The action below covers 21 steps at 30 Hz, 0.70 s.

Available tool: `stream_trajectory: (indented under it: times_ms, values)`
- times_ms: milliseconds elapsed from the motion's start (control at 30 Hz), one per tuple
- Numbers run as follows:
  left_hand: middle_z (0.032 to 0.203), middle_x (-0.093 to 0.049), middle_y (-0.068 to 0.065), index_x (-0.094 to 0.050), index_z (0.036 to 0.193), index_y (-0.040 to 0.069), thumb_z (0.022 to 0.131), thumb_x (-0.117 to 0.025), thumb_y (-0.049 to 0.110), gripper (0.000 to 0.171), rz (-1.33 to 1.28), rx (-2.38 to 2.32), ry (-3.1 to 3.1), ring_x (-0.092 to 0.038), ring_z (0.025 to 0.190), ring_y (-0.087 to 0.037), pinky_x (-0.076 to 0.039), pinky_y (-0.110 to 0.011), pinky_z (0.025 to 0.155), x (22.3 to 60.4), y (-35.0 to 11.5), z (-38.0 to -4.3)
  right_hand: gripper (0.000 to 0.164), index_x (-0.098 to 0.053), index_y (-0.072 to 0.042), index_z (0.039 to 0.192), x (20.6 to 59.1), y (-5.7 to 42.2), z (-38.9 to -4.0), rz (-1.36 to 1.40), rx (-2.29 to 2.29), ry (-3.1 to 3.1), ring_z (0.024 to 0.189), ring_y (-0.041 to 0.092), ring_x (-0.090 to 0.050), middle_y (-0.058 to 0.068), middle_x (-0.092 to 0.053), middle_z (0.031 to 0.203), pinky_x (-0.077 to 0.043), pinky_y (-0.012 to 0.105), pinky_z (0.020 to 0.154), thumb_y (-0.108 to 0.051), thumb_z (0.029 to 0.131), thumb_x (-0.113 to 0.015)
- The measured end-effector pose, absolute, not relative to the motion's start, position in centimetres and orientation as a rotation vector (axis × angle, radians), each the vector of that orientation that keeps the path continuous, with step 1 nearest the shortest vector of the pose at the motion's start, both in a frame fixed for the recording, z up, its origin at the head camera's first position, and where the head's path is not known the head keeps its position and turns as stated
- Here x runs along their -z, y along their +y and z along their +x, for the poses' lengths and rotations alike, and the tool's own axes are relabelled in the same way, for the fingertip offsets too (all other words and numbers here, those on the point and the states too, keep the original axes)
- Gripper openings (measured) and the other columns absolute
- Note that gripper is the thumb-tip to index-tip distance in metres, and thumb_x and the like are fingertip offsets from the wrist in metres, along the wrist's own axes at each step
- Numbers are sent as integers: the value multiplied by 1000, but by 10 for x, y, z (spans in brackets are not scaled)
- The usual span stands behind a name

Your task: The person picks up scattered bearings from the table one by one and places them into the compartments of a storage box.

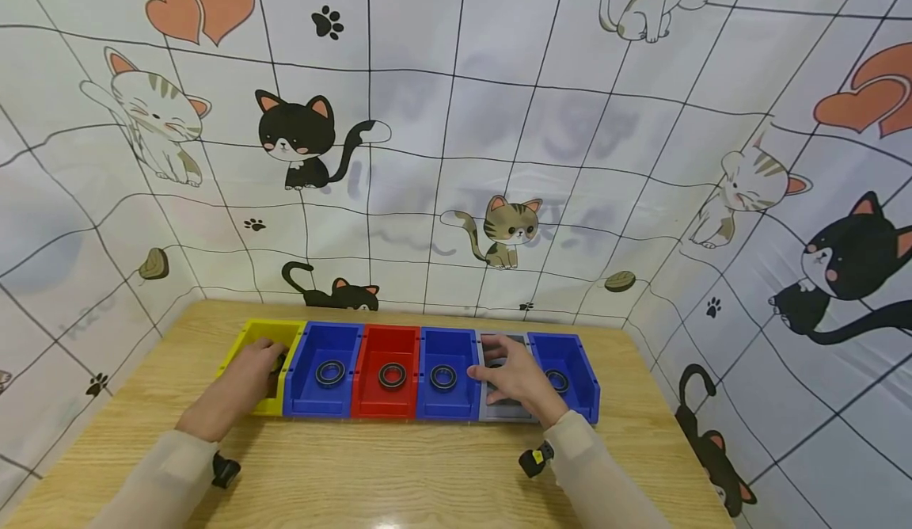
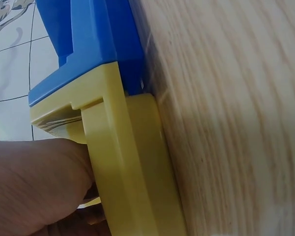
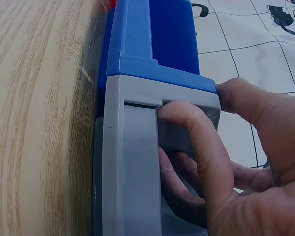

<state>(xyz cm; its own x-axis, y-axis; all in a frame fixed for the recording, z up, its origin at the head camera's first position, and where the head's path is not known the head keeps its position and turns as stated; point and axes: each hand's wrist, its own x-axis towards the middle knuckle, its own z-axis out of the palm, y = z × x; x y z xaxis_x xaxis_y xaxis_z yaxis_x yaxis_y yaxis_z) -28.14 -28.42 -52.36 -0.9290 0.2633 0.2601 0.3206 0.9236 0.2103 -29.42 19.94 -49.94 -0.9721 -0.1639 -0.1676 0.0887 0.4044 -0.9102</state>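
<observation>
My left hand (image 1: 248,372) reaches down into the yellow bin (image 1: 269,408) at the left end of the row. A dark ring edge shows beside its fingers, and the fingertips are hidden; I cannot tell whether they hold it. My right hand (image 1: 523,374) is in the grey bin (image 3: 137,167) with its fingers spread and loosely bent. In the right wrist view its thumb (image 3: 235,93) lies at the bin's rim, while one finger bends over the front wall. The hand mostly covers the inside of the grey bin.
Between the hands, a blue bin (image 1: 321,408), a red bin (image 1: 385,409) and another blue bin (image 1: 449,409) each hold one ball bearing. The rightmost blue bin (image 1: 586,398) holds a bearing (image 1: 557,381) too. All stand on a wooden table (image 1: 385,466) before a cat-patterned cloth (image 1: 427,220).
</observation>
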Motion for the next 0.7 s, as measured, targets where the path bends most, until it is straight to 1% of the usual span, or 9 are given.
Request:
stream_trajectory:
  times_ms: [100,300,500,700]
  values:
    - [116,-75,-31,-74,124,-14,98,-84,-11,28,-423,374,-2869,-77,104,-46,-69,-65,98,524,-285,-282,76,-57,-13,170,500,199,-294,-66,1596,2429,91,25,-81,28,-65,157,-73,42,66,-18,103,-92]
    - [116,-74,-30,-74,125,-13,101,-79,-12,25,-421,404,-2866,-77,105,-44,-69,-64,98,522,-284,-279,76,-57,-14,170,500,200,-295,-69,1602,2425,92,25,-81,28,-65,157,-73,43,66,-18,103,-92]
    - [115,-75,-29,-74,124,-13,99,-83,-10,26,-409,412,-2866,-77,105,-44,-69,-64,98,520,-283,-277,76,-56,-14,171,499,199,-294,-75,1598,2428,92,24,-81,28,-64,158,-73,43,67,-19,103,-91]
    - [119,-74,-31,-74,126,-13,99,-86,-7,30,-394,415,-2880,-77,108,-46,-69,-65,101,522,-284,-275,77,-56,-13,171,498,198,-293,-72,1598,2431,92,24,-81,28,-64,158,-73,43,66,-18,103,-92]
